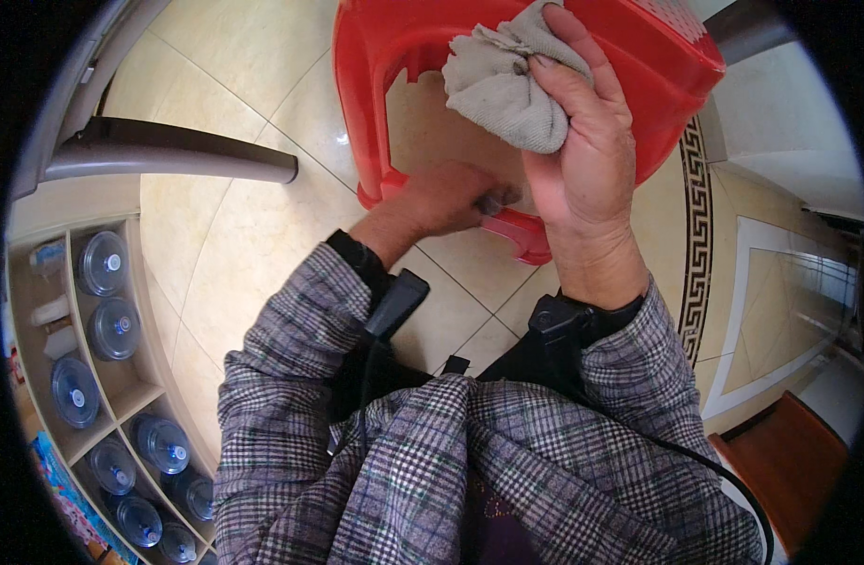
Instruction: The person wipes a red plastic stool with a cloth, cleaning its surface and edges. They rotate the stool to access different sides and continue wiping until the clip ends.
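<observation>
My right hand (587,134) holds up a crumpled grey cloth (510,85), pinched between thumb and fingers. Behind it is a red plastic stool or chair (658,92), with pale dots across one face at the top right. Its open side faces me, and a low red rail (513,233) crosses the near end. My left hand (450,198) is blurred, its fingers curled, in front of that rail and covering part of it. Whether it grips the rail or something small cannot be made out.
At left stands a compartmented shelf (114,424) with several clear water jugs (104,263). A grey-brown furniture leg (185,152) reaches in from the upper left. Tiled floor (213,261) lies around the stool, with a Greek-key border (694,247) at right. A brown wooden piece (785,466) is at lower right.
</observation>
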`<state>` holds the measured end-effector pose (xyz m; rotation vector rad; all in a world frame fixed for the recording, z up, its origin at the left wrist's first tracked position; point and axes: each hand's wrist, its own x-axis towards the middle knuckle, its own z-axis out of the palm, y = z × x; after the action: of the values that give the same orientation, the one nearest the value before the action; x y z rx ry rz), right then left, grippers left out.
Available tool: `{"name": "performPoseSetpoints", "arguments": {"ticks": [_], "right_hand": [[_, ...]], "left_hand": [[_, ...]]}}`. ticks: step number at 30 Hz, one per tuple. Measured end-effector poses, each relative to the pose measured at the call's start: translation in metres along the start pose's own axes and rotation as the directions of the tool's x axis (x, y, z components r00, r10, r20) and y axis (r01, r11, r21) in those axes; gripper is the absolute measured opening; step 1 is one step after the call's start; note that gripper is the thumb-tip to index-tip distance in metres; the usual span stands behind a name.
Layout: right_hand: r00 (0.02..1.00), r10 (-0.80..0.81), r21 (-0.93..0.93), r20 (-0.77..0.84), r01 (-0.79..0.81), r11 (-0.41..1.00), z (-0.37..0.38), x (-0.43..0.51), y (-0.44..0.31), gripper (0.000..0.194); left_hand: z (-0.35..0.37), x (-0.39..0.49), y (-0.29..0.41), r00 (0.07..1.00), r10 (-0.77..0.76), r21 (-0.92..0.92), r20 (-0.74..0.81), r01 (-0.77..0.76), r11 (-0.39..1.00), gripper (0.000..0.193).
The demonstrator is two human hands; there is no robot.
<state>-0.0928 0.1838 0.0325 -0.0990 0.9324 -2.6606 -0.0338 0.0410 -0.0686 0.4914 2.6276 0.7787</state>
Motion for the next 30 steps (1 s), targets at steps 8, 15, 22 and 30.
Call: {"name": "performPoseSetpoints", "arguments": {"ticks": [8,15,22,30], "right_hand": [[0.996,-0.079,-0.103,0.030,0.081,0.991,0.002,-0.008,0.009,0.039],[0.999,-0.039,-0.022,-0.025,0.038,0.999,0.008,-0.008,0.020,0.037],[0.997,-0.069,-0.117,0.026,0.072,0.991,0.001,-0.006,0.010,0.042],[0.998,-0.062,-0.086,0.030,0.064,0.994,0.000,-0.002,0.003,0.041]], "left_hand": [[-0.014,-0.015,-0.017,0.995,-0.101,0.161,0.023,0.096,0.982,0.025],[0.033,0.028,0.021,0.981,-0.059,-0.153,-0.186,0.030,0.988,0.033],[0.043,0.021,0.008,0.984,-0.071,-0.133,-0.161,0.050,0.990,0.040],[-0.020,-0.024,-0.014,0.981,-0.188,-0.014,0.042,0.189,0.982,0.046]]}}
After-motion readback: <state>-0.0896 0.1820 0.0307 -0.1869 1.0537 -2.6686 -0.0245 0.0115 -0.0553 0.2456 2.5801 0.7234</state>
